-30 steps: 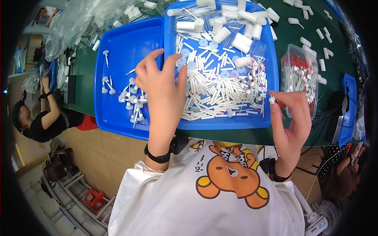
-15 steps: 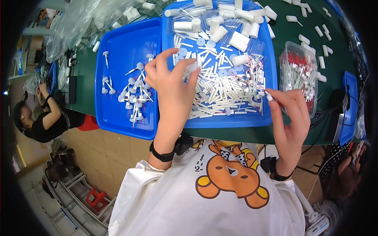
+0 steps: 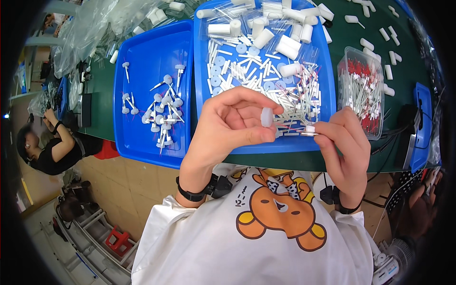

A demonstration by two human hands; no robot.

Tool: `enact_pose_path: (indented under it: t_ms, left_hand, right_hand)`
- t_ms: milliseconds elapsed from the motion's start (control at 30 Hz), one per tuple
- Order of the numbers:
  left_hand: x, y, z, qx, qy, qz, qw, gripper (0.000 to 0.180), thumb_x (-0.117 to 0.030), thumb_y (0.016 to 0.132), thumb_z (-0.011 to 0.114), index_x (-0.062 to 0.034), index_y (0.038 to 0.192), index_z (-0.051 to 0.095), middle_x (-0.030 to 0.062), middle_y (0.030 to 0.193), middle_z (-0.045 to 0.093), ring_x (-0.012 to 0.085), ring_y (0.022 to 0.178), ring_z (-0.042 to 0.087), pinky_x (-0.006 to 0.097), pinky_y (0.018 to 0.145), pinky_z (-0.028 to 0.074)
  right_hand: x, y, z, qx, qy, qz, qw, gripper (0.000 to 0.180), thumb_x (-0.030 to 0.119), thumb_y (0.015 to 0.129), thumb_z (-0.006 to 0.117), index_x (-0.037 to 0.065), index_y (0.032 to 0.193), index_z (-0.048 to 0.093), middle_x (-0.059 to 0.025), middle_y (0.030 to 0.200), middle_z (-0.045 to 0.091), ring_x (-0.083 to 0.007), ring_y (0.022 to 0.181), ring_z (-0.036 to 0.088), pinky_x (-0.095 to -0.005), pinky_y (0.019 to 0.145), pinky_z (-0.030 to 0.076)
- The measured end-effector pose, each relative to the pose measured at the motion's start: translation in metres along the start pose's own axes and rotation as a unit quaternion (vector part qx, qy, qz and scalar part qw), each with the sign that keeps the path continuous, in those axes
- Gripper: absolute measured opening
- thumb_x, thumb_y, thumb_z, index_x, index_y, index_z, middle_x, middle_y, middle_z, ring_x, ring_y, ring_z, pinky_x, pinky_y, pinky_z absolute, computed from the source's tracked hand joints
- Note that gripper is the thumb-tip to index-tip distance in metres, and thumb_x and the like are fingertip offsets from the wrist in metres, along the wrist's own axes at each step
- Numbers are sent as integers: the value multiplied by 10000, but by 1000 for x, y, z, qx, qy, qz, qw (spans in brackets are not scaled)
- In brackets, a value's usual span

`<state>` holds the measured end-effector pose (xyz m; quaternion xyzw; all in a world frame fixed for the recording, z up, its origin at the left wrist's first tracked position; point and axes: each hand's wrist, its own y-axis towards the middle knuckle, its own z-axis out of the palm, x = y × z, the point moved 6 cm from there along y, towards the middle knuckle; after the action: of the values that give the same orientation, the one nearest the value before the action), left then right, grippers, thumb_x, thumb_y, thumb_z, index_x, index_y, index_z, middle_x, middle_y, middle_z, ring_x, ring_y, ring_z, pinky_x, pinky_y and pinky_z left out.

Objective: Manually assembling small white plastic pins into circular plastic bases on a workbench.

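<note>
Between the thumb and fingers of my left hand (image 3: 228, 121) is a pale translucent disc (image 3: 267, 117), turned nearly edge-on. My right hand (image 3: 349, 142) pinches a small white connector (image 3: 310, 129) with thin wires pointing left, toward the disc; the two parts are apart. Both hands are over the near edge of a large blue tray (image 3: 202, 71). It holds many short white sticks (image 3: 244, 59), loose pale discs (image 3: 241, 49), white foam-like cylinders (image 3: 287, 47) and a bundle of thin wired pieces (image 3: 308, 95).
Left of it, a second blue tray (image 3: 152, 47) holds several disc-and-stick assemblies (image 3: 164, 111). A clear box (image 3: 360, 53) of red-and-white wired parts stands at the right. White cylinders (image 3: 384, 34) lie on the green table (image 3: 342, 33). A person (image 3: 50, 142) sits far left.
My left hand has come down and right from above the large tray, bringing the disc near the connector. My right hand has moved slightly down and left, and the wires now point left.
</note>
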<state>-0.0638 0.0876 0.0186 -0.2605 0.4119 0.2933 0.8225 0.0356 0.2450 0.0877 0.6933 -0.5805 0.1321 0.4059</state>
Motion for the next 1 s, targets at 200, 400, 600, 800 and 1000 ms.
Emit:
enact_pose_path:
  t_ms: [200,400,600,800,1000]
  left_hand:
    - [0,-3,1,39,-7,-43,998,488,-10,663,871,20,1081,621,178,1059,681,178,810,700,268,685,589]
    - [-1,-2,4,59,0,-44,997,466,-22,679,863,32,1070,616,186,1047,685,183,806,696,277,689,587]
    - [0,1,0,29,31,-28,999,410,22,705,818,36,1058,609,192,1053,686,178,835,694,285,728,579]
    - [1,1,1,23,20,-20,999,382,75,726,771,40,1066,600,197,1075,677,199,948,692,298,775,586]
    - [4,4,-1,32,39,-20,999,380,99,733,751,40,1073,593,207,1095,669,209,977,691,315,824,587]
  right_hand:
    - [-5,1,3,19,30,27,999,129,-41,768,699,-42,884,644,-113,755,524,-256,666,511,-341,573,394]
    - [-7,3,3,15,18,32,999,142,-37,765,704,-44,894,643,-113,755,521,-264,665,514,-338,573,394]
    - [4,3,0,10,-87,-11,996,257,-26,690,759,-25,926,656,-90,767,542,-251,672,526,-356,585,397]
    - [9,4,0,5,-120,-55,991,321,-23,660,776,-27,962,667,-71,753,540,-236,654,529,-358,576,384]
    - [18,0,2,17,-133,-104,985,358,3,644,772,-37,986,672,-59,751,542,-212,645,517,-340,557,364]
